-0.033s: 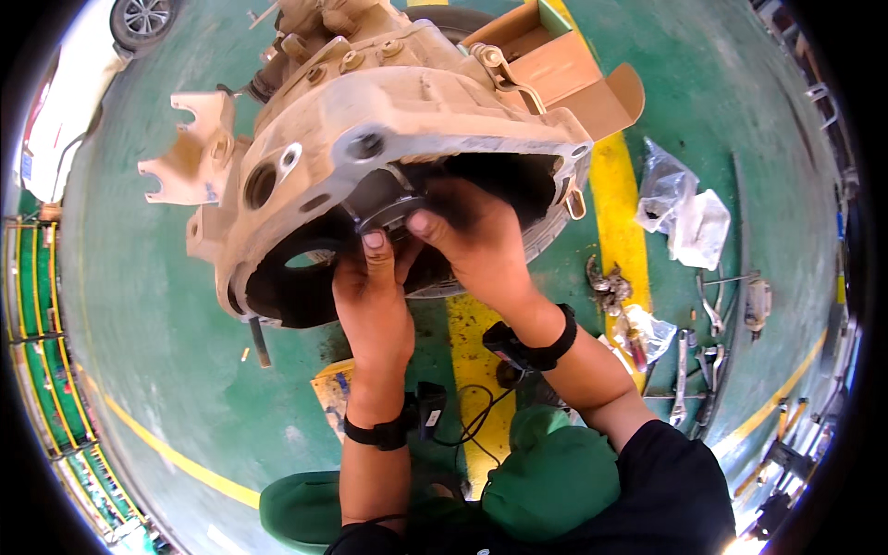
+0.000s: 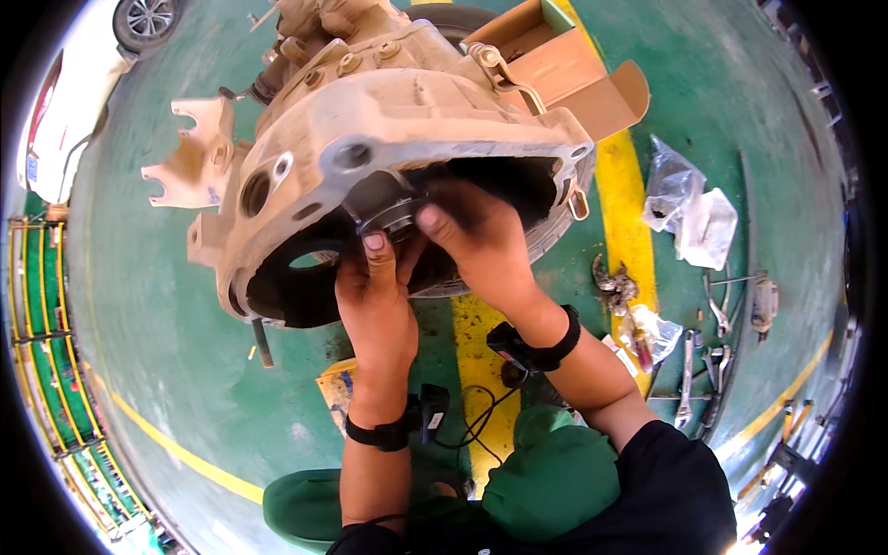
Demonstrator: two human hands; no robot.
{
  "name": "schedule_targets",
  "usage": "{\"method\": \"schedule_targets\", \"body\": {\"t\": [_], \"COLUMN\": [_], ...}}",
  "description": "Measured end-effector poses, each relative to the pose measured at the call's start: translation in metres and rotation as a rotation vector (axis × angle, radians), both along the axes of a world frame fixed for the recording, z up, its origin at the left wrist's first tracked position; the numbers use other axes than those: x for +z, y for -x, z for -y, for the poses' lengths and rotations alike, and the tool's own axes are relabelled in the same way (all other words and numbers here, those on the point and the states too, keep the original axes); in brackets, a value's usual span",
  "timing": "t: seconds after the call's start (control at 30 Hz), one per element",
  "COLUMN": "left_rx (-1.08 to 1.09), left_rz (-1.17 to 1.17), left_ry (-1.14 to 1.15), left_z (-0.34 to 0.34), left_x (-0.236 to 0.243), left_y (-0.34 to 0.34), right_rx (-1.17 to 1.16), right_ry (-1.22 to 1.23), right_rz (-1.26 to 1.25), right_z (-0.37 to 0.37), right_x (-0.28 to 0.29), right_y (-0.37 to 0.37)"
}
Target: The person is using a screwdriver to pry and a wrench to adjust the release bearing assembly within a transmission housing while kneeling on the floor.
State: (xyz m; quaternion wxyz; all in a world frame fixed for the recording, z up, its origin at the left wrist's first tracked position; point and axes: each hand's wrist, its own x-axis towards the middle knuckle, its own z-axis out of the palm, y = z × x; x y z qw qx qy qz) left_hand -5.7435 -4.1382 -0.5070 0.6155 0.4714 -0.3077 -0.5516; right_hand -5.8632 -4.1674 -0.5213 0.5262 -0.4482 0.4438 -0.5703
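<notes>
Since little is changed, the dark ring (image 2: 398,215), gripped by left hand (image 2: 376,310) and right hand (image 2: 486,248), is judged unadvanced.

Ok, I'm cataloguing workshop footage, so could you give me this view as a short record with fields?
Left hand: thumb at the lower edge of a dark round part; other fingers partly hidden
Right hand: thumb by the part's right side, fingers blurred in shadow
Location: both reach into the open mouth of a tan metal housing
Wrists: a black strap on each
Beyond housing, right: open cardboard box
Floor, right: plastic bags, wrench
</notes>
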Motion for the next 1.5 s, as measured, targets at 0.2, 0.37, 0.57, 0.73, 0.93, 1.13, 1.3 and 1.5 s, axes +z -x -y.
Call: {"method": "schedule_targets", "body": {"t": [0.2, 0.37, 0.57, 0.73, 0.93, 1.13, 1.3, 1.5], "left_rx": [0.027, 0.026, -0.035, -0.026, -0.049, -0.051, -0.069, -0.093], "left_rz": [0.075, 0.05, 0.175, 0.269, 0.312, 0.26, 0.212, 0.248], "left_ry": [-0.076, -0.085, -0.136, -0.122, -0.134, -0.078, -0.079, -0.063], "left_z": [-0.002, -0.004, -0.004, -0.003, -0.001, -0.001, 0.0, 0.003], "left_x": [0.005, 0.009, 0.012, 0.015, 0.018, 0.012, 0.012, 0.015], "left_y": [0.005, 0.004, -0.007, -0.006, -0.009, -0.008, -0.013, -0.014], "right_rx": [0.077, 0.011, -0.05, -0.035, 0.041, 0.156, 0.122, 0.166], "right_ry": [-0.17, -0.119, 0.173, 0.236, -0.006, -0.034, -0.04, -0.131], "right_rz": [0.442, 0.647, 0.151, -0.052, 0.236, 0.206, 0.012, 0.277], "right_z": [0.009, 0.014, 0.017, 0.019, 0.026, 0.03, 0.027, 0.029], "right_x": [-0.012, -0.015, -0.032, -0.033, -0.027, -0.035, -0.022, -0.027], "right_y": [0.001, -0.007, -0.002, 0.0, 0.0, 0.007, 0.009, 0.004]}}
